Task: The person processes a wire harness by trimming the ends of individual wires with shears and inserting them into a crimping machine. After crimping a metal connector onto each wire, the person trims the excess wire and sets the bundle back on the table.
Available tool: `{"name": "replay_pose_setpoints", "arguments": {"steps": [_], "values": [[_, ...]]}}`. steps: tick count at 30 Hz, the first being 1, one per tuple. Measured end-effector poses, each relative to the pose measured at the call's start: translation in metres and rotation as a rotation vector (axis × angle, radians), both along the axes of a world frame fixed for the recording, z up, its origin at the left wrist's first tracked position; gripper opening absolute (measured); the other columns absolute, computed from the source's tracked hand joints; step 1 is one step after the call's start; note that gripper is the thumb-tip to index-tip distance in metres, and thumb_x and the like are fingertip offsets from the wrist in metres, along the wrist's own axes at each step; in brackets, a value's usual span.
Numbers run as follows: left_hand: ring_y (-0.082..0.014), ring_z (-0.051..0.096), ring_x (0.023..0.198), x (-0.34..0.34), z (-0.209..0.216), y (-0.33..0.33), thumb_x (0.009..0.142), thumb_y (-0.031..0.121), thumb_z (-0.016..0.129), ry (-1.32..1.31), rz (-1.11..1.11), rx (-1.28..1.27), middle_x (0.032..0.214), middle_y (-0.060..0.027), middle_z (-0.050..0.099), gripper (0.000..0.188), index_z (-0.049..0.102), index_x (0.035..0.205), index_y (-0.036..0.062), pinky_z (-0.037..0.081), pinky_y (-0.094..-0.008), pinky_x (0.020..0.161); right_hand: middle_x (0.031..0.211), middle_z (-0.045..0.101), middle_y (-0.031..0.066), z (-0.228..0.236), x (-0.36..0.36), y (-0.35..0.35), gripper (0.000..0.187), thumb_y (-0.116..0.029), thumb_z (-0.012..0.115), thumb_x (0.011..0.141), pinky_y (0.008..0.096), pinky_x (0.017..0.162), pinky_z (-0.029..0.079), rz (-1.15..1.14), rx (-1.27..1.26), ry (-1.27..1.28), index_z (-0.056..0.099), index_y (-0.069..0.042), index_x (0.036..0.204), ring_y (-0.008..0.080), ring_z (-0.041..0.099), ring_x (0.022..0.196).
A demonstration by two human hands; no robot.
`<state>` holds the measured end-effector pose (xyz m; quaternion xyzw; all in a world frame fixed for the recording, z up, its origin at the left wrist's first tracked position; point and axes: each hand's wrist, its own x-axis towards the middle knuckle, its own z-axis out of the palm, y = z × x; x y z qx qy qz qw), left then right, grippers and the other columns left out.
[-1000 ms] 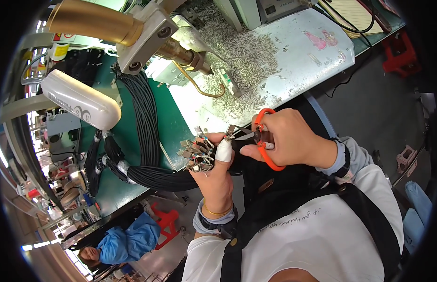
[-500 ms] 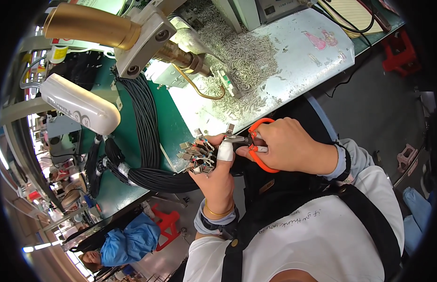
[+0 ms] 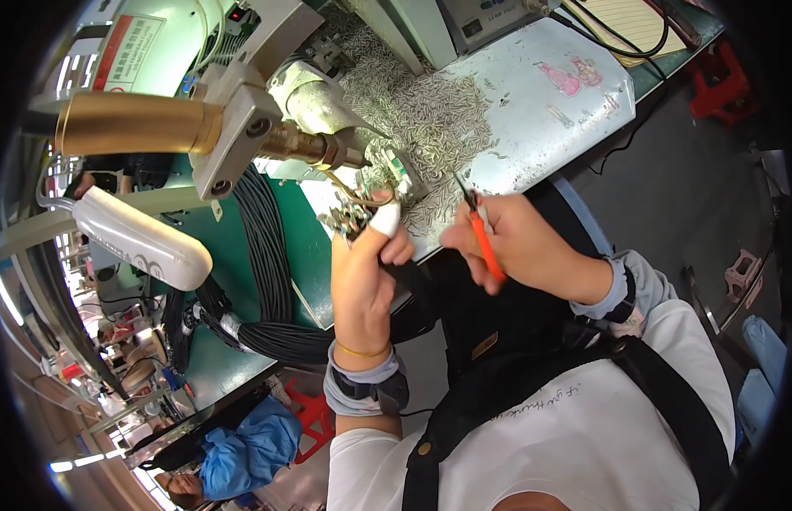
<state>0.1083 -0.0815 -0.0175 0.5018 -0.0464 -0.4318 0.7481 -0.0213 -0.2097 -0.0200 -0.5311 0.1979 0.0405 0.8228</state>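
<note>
My left hand (image 3: 362, 272) is closed round a bundle of black cables and reaches up to the soldering machine (image 3: 332, 153). White tape wraps its thumb. Small metal cable connectors (image 3: 343, 217) stick out beside the thumb, close under the machine's tip and bent brass tube. The black cables (image 3: 264, 243) run down and left from my left hand across the green bench. Apart from them, to the right, my right hand (image 3: 524, 243) grips orange-handled pliers (image 3: 484, 247), their dark jaws pointing up and away. The exact contact at the machine's tip is hidden.
Many small metal bits (image 3: 447, 111) lie heaped on the white plate (image 3: 541, 128). A white cylindrical lamp (image 3: 145, 243) hangs at left. A grey control box (image 3: 490, 21) and a notepad (image 3: 617, 25) sit at the back. Another person in blue (image 3: 247, 451) is at lower left.
My left hand has moved up and away with the connectors to the machine's tip. The pliers have left the connector and turned, jaws pointing upward, still in my right hand.
</note>
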Motion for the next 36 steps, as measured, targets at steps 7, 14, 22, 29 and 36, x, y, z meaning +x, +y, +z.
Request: {"name": "replay_pose_setpoints", "arguments": {"steps": [7, 14, 22, 29, 36], "values": [[-0.0055, 0.032, 0.046, 0.017, -0.003, -0.014, 0.080, 0.004, 0.054, 0.029, -0.025, 0.031, 0.065, 0.0000, 0.044, 0.015, 0.049, 0.094, 0.0004, 0.028, -0.0211, 0.043, 0.051, 0.048, 0.0016, -0.007, 0.052, -0.021, 0.022, -0.020, 0.054, 0.085, 0.0216, 0.037, 0.036, -0.229, -0.438, -0.146, 0.048, -0.002, 0.074, 0.0080, 0.045, 0.038], [-0.0056, 0.031, 0.044, 0.026, -0.001, -0.013, 0.077, 0.003, 0.056, 0.023, -0.043, 0.074, 0.065, -0.0012, 0.044, 0.018, 0.048, 0.092, -0.0003, 0.027, -0.0208, 0.042, 0.050, 0.044, 0.0002, -0.005, 0.063, -0.027, 0.023, -0.020, 0.056, 0.084, 0.0238, 0.036, 0.034, -0.136, -0.336, -0.076, 0.045, -0.002, 0.073, 0.0077, 0.044, 0.038], [-0.0058, 0.030, 0.044, 0.022, 0.002, -0.014, 0.073, 0.000, 0.054, 0.012, -0.023, 0.070, 0.065, -0.0026, 0.044, 0.021, 0.047, 0.093, -0.0023, 0.026, -0.0212, 0.042, 0.051, 0.045, 0.0007, -0.008, 0.064, -0.026, 0.021, -0.018, 0.055, 0.083, 0.0233, 0.036, 0.034, -0.143, -0.341, -0.116, 0.048, 0.000, 0.076, 0.0072, 0.043, 0.038], [-0.0058, 0.030, 0.044, 0.021, 0.002, -0.013, 0.074, 0.000, 0.054, -0.067, -0.012, 0.110, 0.065, -0.0031, 0.045, 0.022, 0.048, 0.095, -0.0031, 0.025, -0.0212, 0.041, 0.054, 0.049, 0.0017, -0.010, 0.063, -0.026, 0.019, -0.017, 0.054, 0.084, 0.0223, 0.038, 0.036, -0.157, -0.433, -0.139, 0.051, 0.001, 0.084, 0.0070, 0.043, 0.040], [-0.0076, 0.032, 0.046, 0.008, 0.011, -0.011, 0.077, 0.003, 0.055, -0.080, 0.007, 0.086, 0.065, -0.0029, 0.045, 0.022, 0.050, 0.098, -0.0038, 0.027, -0.0219, 0.044, 0.055, 0.047, 0.0000, -0.004, 0.053, -0.023, 0.018, -0.017, 0.056, 0.083, 0.0219, 0.038, 0.035, -0.162, -0.242, -0.148, 0.050, 0.000, 0.084, 0.0069, 0.044, 0.042]]}}
